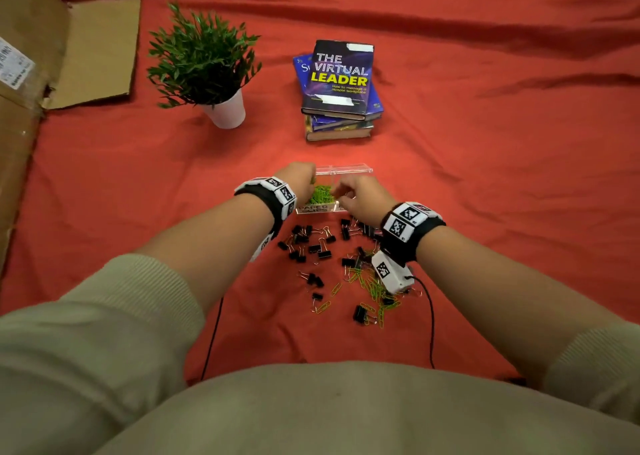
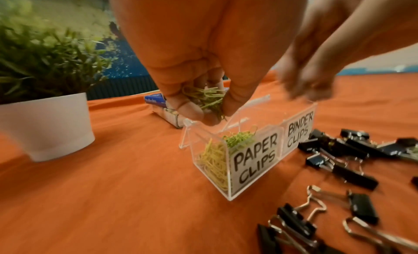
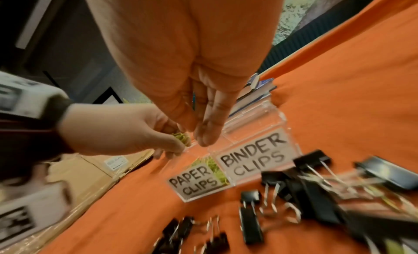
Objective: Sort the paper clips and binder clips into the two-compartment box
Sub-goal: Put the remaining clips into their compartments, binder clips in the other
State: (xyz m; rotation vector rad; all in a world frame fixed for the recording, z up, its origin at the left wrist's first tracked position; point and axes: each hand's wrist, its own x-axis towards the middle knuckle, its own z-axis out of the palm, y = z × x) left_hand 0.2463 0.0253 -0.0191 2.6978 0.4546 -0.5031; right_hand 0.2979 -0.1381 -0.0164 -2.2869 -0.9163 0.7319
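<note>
A clear two-compartment box (image 1: pixel 317 209) stands on the red cloth with its lid (image 1: pixel 346 169) tipped back. Its labels read PAPER CLIPS (image 2: pixel 255 161) and BINDER CLIPS (image 3: pixel 253 161). Green paper clips (image 1: pixel 322 193) fill the left compartment. My left hand (image 2: pixel 203 113) pinches a bunch of green paper clips (image 2: pixel 208 97) just above that compartment. My right hand (image 3: pixel 203 138) hangs over the divider with straight fingers, and I see nothing in it. Black binder clips (image 1: pixel 311 243) and loose green paper clips (image 1: pixel 370 288) lie scattered in front of the box.
A potted plant (image 1: pixel 207 63) stands at the back left and a stack of books (image 1: pixel 339 87) behind the box. A cardboard box (image 1: pixel 34 73) lines the left edge. Black cables (image 1: pixel 431 316) run from both wrists toward me.
</note>
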